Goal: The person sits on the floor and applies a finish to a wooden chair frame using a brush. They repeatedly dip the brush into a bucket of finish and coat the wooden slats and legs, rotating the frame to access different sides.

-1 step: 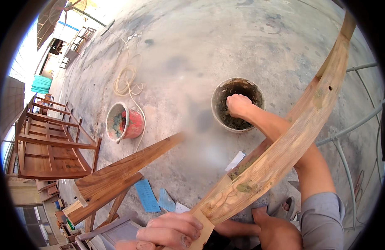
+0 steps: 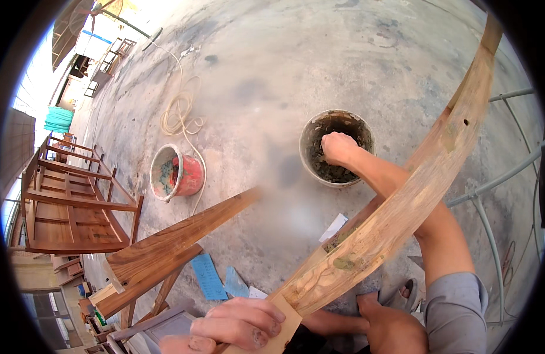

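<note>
A long curved wooden piece (image 2: 367, 248) with patches of greenish-brown filler and a small dark hole slants from my lap up to the far right. My left hand (image 2: 237, 324) is closed around its near end, fingers over the pale cut end. Passing beyond the wood, my right arm reaches into a grimy bucket (image 2: 308, 154) on the floor. Inside its rim, my right hand (image 2: 338, 147) is closed with the knuckles up. Its fingertips, and anything they pinch, are hidden. Dark, greenish muck (image 2: 334, 173) coats the bucket's inside.
A red, paint-stained bucket (image 2: 190, 176) and a coiled pale hose (image 2: 177, 118) lie left of centre. Dark wooden boards (image 2: 184, 233) rest near blue sandpaper sheets (image 2: 208, 277). A wooden furniture frame (image 2: 77, 203) stands far left; grey metal tubing (image 2: 496, 177) runs along the right.
My left hand has shifted slightly left, and the curved wood has moved a little with it. The right hand stays in the bucket, almost unmoved.
</note>
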A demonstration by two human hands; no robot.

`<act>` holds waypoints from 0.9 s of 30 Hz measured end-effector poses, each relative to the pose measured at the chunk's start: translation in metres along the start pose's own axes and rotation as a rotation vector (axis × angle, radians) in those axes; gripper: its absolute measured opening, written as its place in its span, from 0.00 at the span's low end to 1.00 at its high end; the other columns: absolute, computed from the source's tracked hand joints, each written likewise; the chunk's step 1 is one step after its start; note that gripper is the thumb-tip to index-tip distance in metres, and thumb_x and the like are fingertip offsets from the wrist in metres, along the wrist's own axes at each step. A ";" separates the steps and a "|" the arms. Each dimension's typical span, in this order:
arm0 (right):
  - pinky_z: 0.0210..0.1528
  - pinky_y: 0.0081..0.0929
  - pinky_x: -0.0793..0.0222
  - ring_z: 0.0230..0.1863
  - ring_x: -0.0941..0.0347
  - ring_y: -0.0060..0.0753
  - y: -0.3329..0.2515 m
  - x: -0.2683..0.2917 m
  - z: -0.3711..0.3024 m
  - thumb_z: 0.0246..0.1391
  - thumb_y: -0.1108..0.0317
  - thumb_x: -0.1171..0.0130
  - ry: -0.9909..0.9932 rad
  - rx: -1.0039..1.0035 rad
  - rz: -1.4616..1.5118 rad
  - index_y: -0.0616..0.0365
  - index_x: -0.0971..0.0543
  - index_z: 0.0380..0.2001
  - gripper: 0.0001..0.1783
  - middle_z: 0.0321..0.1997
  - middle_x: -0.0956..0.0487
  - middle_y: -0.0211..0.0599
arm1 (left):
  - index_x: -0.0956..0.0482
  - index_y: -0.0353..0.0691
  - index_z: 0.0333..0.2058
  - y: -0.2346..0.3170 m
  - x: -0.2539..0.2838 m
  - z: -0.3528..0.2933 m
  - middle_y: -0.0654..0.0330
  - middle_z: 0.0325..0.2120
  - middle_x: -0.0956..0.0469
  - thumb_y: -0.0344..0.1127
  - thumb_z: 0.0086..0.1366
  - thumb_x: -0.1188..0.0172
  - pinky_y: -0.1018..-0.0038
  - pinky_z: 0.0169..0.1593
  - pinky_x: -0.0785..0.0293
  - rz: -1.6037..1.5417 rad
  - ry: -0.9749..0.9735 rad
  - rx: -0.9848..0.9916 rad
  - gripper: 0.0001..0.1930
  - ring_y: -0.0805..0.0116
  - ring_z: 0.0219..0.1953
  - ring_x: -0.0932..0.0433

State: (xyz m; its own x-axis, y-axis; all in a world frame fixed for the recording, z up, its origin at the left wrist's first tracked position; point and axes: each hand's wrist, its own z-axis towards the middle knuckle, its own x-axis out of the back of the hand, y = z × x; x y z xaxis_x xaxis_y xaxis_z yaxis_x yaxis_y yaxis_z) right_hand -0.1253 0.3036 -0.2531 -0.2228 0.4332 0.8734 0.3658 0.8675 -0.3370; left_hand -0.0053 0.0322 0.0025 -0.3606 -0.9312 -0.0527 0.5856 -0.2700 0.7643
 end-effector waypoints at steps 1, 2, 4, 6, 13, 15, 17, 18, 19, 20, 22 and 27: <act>0.51 0.42 0.20 0.48 0.16 0.51 0.004 0.002 0.000 0.54 0.73 0.44 0.010 -0.014 0.007 0.58 0.13 0.39 0.13 0.43 0.14 0.50 | 0.39 0.34 0.48 -0.006 0.016 0.001 0.52 0.27 0.30 0.44 0.71 0.41 0.58 0.25 0.21 -0.120 -0.150 0.061 0.22 0.56 0.24 0.25; 0.51 0.42 0.20 0.48 0.16 0.51 0.005 0.005 0.002 0.54 0.73 0.43 0.024 -0.022 0.016 0.58 0.13 0.38 0.12 0.43 0.14 0.50 | 0.37 0.31 0.45 -0.018 0.045 0.004 0.49 0.28 0.28 0.38 0.73 0.47 0.52 0.29 0.20 -0.235 -0.300 0.118 0.15 0.50 0.27 0.23; 0.51 0.42 0.20 0.49 0.17 0.51 0.009 -0.004 0.006 0.53 0.72 0.41 0.052 -0.035 -0.030 0.58 0.13 0.38 0.12 0.43 0.14 0.50 | 0.34 0.28 0.38 -0.024 0.027 0.002 0.45 0.29 0.27 0.35 0.75 0.52 0.48 0.32 0.20 -0.403 -0.110 0.037 0.12 0.46 0.29 0.22; 0.51 0.41 0.20 0.48 0.16 0.50 0.004 -0.006 0.011 0.53 0.71 0.40 0.044 -0.051 -0.018 0.59 0.13 0.37 0.11 0.43 0.14 0.50 | 0.32 0.27 0.34 -0.026 0.018 0.000 0.43 0.30 0.27 0.34 0.76 0.55 0.47 0.34 0.19 -0.458 -0.008 -0.015 0.14 0.43 0.30 0.21; 0.48 0.43 0.19 0.45 0.16 0.50 0.010 -0.002 0.000 0.53 0.73 0.44 0.041 -0.022 -0.001 0.58 0.13 0.35 0.11 0.40 0.14 0.51 | 0.31 0.26 0.30 -0.028 0.059 -0.002 0.41 0.29 0.28 0.34 0.76 0.56 0.46 0.34 0.19 -0.398 -0.328 0.183 0.17 0.43 0.29 0.21; 0.44 0.44 0.19 0.41 0.15 0.53 0.019 -0.010 0.005 0.49 0.72 0.42 0.146 0.022 -0.047 0.58 0.13 0.30 0.09 0.36 0.14 0.52 | 0.32 0.26 0.31 -0.024 0.066 0.005 0.41 0.29 0.28 0.33 0.76 0.56 0.47 0.34 0.19 -0.326 -0.431 0.243 0.16 0.43 0.29 0.22; 0.45 0.44 0.19 0.40 0.15 0.52 0.022 -0.021 0.011 0.48 0.71 0.40 0.127 0.014 -0.052 0.58 0.13 0.31 0.09 0.36 0.14 0.50 | 0.32 0.27 0.32 -0.023 0.052 0.007 0.42 0.29 0.28 0.34 0.76 0.55 0.47 0.34 0.18 -0.351 -0.324 0.164 0.15 0.44 0.29 0.21; 0.45 0.44 0.19 0.41 0.15 0.52 0.007 -0.022 0.014 0.49 0.71 0.40 0.100 0.030 -0.035 0.58 0.13 0.31 0.09 0.36 0.14 0.50 | 0.32 0.27 0.33 -0.024 0.032 0.001 0.42 0.30 0.27 0.34 0.76 0.54 0.48 0.35 0.18 -0.386 -0.178 0.071 0.14 0.44 0.29 0.21; 0.46 0.44 0.19 0.41 0.15 0.52 0.005 -0.021 0.012 0.49 0.70 0.40 0.075 0.023 -0.027 0.58 0.13 0.31 0.09 0.36 0.14 0.50 | 0.32 0.27 0.34 -0.023 0.026 0.000 0.43 0.30 0.27 0.35 0.76 0.53 0.48 0.35 0.18 -0.378 -0.118 0.030 0.14 0.45 0.29 0.21; 0.46 0.44 0.19 0.42 0.16 0.53 0.007 -0.019 0.010 0.49 0.70 0.40 0.084 0.013 0.007 0.59 0.13 0.32 0.09 0.37 0.14 0.52 | 0.32 0.28 0.34 -0.022 0.020 -0.001 0.44 0.30 0.27 0.35 0.76 0.53 0.49 0.35 0.18 -0.368 -0.055 -0.012 0.14 0.46 0.29 0.21; 0.46 0.44 0.19 0.43 0.16 0.54 0.008 -0.012 0.003 0.49 0.69 0.38 0.055 -0.014 0.037 0.60 0.14 0.33 0.09 0.38 0.14 0.52 | 0.32 0.28 0.35 -0.016 0.020 0.000 0.45 0.30 0.27 0.37 0.75 0.52 0.49 0.35 0.18 -0.278 -0.087 0.019 0.14 0.47 0.29 0.21; 0.50 0.42 0.20 0.47 0.16 0.50 0.014 0.003 -0.003 0.47 0.63 0.28 -0.057 -0.064 0.039 0.60 0.13 0.39 0.17 0.44 0.14 0.49 | 0.31 0.30 0.36 -0.026 0.044 -0.005 0.48 0.29 0.26 0.37 0.72 0.43 0.50 0.34 0.17 -0.397 -0.141 0.190 0.13 0.49 0.28 0.21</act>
State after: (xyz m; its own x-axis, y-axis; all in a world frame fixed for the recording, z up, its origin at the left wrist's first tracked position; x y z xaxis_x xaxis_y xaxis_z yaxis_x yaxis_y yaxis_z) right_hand -0.1186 0.3166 -0.2542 -0.2580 0.4808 0.8380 0.4316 0.8334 -0.3452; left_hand -0.0324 -0.0034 -0.0229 -0.6330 -0.7188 -0.2875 0.2431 -0.5371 0.8077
